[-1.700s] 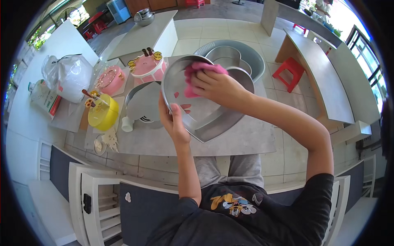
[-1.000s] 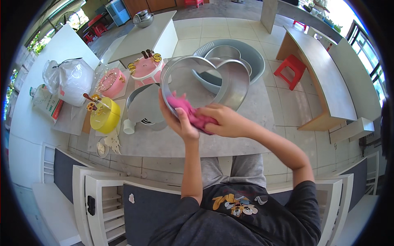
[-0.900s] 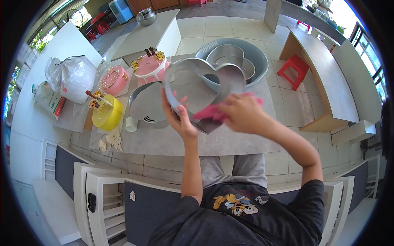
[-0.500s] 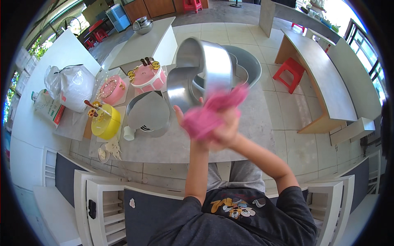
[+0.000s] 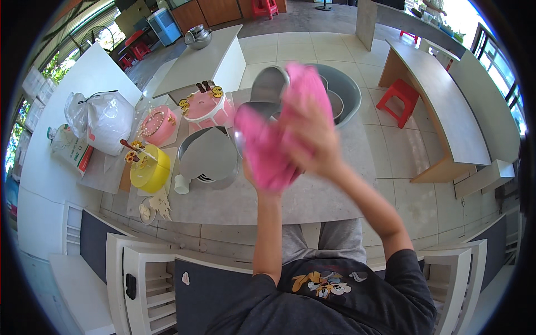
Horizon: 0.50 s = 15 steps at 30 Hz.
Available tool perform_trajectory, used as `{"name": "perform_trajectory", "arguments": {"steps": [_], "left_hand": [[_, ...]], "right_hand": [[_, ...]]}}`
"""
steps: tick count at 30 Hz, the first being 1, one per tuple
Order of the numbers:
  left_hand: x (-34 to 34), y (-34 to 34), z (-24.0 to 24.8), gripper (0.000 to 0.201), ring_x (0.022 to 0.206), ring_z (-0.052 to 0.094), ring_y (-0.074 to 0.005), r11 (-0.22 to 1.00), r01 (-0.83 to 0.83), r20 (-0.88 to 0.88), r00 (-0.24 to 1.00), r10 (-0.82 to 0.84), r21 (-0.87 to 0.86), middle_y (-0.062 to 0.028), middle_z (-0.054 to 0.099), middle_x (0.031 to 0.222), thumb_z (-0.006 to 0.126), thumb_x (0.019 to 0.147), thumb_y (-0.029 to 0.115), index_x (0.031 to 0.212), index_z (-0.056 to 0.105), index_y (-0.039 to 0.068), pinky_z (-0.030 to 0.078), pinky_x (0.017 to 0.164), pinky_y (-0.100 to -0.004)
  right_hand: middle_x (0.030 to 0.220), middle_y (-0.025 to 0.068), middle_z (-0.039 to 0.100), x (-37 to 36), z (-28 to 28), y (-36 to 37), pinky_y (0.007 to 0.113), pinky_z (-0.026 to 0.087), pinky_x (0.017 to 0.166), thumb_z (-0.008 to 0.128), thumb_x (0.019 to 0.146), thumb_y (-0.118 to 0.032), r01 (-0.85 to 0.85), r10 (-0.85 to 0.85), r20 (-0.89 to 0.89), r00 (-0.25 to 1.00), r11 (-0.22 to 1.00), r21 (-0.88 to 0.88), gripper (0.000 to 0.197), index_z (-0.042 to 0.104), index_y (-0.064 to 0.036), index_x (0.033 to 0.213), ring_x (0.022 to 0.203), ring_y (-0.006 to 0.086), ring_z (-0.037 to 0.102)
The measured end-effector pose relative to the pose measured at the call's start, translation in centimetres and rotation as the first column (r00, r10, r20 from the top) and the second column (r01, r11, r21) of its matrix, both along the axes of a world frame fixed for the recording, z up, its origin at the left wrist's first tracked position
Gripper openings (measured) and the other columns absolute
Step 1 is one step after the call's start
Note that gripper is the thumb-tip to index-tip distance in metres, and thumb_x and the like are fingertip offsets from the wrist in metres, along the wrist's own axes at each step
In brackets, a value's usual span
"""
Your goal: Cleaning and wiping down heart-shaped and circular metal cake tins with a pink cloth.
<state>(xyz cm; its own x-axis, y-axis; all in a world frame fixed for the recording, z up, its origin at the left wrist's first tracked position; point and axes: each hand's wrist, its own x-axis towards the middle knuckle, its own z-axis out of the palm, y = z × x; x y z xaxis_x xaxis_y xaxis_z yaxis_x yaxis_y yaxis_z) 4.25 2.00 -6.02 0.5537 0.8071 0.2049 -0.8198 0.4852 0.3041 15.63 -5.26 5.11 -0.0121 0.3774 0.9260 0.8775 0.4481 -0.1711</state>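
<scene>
A pink cloth point(image 5: 272, 145), blurred by motion, is bunched in my right hand point(image 5: 317, 139), whose fingers press it against a shiny metal cake pan point(image 5: 268, 85). The cloth covers much of the pan, so only its curved wall and part of the inside show. My left hand point(image 5: 249, 174) holds the pan up from below; its thumb side shows beside the cloth, the other fingers are hidden. Behind the pan, a large grey basin point(image 5: 353, 96) holds more round metal pans point(image 5: 336, 105). Left of my hands lies a metal pan point(image 5: 228, 180) with flat grey sheets point(image 5: 207, 155) on it.
A yellow cake point(image 5: 151, 170), a pink cake point(image 5: 158, 124) and a pink-and-white cake point(image 5: 207, 109) stand on the table's left. Near them are a white cup point(image 5: 182, 184), a small bowl point(image 5: 147, 214) and plastic bags point(image 5: 110, 120). A red stool point(image 5: 399, 100) stands right.
My right hand and the cloth have moved up over the pan, spreading across its front. The pan is tilted differently and more covered. The whole view has shifted slightly.
</scene>
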Motion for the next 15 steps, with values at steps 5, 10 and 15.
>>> {"name": "perform_trajectory", "arguments": {"steps": [5,10,15], "left_hand": [[-0.2,0.9,0.8,0.057,0.104,0.049,-0.0255,0.909,0.344,0.015,0.936,-0.351,-0.236,-0.0141,0.047,0.119,0.036,0.086,0.048,0.123,0.040,0.004,0.040,0.091,-0.0386],[-1.4,0.3,2.5,0.044,0.103,0.053,-0.0226,0.996,0.059,-0.049,0.997,-0.056,0.071,-0.0106,0.052,0.116,0.038,0.089,0.032,0.125,0.040,0.005,0.043,0.088,-0.0363],[-1.5,-1.2,3.2,0.052,0.080,0.047,-0.0248,0.936,0.351,0.211,0.914,-0.347,0.021,-0.0109,0.050,0.110,0.040,0.085,0.043,0.124,0.040,0.007,0.040,0.070,-0.0387]], "right_hand": [[0.123,0.0132,0.049,-3.1,-3.1,-0.7,0.046,0.035,0.094,0.066,0.064,-0.023,0.115,-0.130,0.136,0.982,0.987,0.109,0.045,0.060,-0.0157,0.108,0.113,0.0373,0.046],[0.109,0.0172,0.057,2.5,6.2,1.0,0.030,0.040,0.089,0.060,0.077,-0.019,-0.036,0.022,-0.284,0.959,0.998,-0.044,0.039,0.056,0.0000,0.111,0.106,0.0264,0.053],[0.111,0.0118,0.056,6.5,6.6,3.5,0.025,0.039,0.090,0.055,0.082,-0.031,-0.788,0.216,-0.777,0.591,0.359,-0.500,0.041,0.058,0.0002,0.108,0.103,0.0191,0.053]]}}
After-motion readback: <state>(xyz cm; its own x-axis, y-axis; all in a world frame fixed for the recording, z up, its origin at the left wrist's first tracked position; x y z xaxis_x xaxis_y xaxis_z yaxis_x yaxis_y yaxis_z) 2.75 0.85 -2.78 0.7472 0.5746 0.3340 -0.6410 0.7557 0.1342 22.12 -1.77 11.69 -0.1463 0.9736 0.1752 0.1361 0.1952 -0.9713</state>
